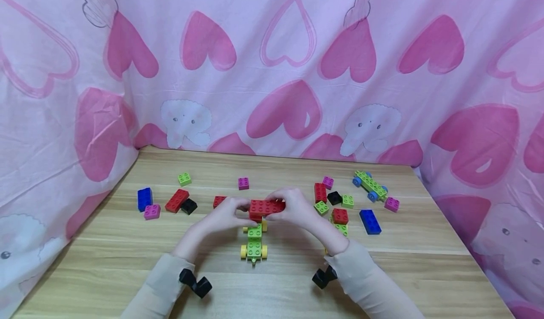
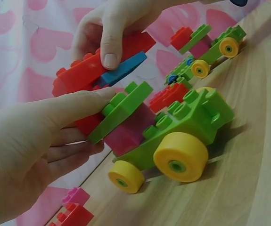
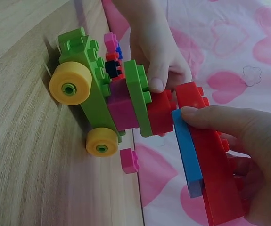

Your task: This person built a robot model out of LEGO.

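Note:
In the head view a toy block car (image 1: 254, 248) with a green base and yellow wheels stands on the table between the hands. On its base are a magenta brick (image 3: 120, 106), a green brick (image 3: 137, 99) and a small red brick (image 3: 160, 113). My left hand (image 1: 229, 212) holds this stack, its thumb by the green brick and fingers around the red one's side. Just above, my right hand (image 1: 295, 210) grips a long red brick (image 3: 215, 174) with a thinner blue brick (image 3: 188, 150) attached underneath. This pair is tilted against the stack; a narrow gap shows in the right wrist view.
Another yellow-wheeled car (image 1: 340, 229) is partly hidden by the right forearm. Farther right are a blue-wheeled green car base (image 1: 370, 185) and a blue brick (image 1: 370, 221). Loose bricks at left include blue (image 1: 145, 199), red (image 1: 176, 201) and black (image 1: 189, 206). A curtain (image 1: 280, 73) hangs behind.

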Available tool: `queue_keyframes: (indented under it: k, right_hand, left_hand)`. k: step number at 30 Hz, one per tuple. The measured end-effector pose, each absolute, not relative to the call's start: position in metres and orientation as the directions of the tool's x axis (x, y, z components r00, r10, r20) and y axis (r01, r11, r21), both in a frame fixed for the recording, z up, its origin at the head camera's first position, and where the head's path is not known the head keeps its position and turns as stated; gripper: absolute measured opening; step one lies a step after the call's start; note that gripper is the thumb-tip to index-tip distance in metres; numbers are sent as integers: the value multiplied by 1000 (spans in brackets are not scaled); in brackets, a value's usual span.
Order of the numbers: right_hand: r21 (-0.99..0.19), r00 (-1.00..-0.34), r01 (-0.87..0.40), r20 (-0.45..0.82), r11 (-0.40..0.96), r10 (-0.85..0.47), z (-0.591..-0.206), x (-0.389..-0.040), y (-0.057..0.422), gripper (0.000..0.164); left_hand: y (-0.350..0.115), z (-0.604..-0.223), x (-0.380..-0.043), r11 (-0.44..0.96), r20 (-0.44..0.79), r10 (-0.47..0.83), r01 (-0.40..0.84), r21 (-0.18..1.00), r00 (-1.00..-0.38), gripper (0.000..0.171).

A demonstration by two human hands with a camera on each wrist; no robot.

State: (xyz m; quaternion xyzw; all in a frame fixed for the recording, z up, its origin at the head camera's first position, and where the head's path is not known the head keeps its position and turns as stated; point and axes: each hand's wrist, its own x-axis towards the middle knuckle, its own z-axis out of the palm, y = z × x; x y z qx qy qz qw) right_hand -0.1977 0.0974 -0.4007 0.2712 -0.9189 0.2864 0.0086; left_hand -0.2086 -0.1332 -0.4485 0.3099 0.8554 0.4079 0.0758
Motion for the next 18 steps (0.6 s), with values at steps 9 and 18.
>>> queue_keyframes:
  k: [9, 18]
  right_hand:
    - [-522, -846, -510, 162, 683, -508, -402, -200, 96, 37]
    - [-507, -831, -537, 180, 674, -526, -402, -201, 95, 36]
  left_hand:
    - [-137, -449, -211, 463, 100, 620, 465, 754, -778, 32]
    - [-136, -448, -210, 476, 86, 604, 445, 758, -792, 27]
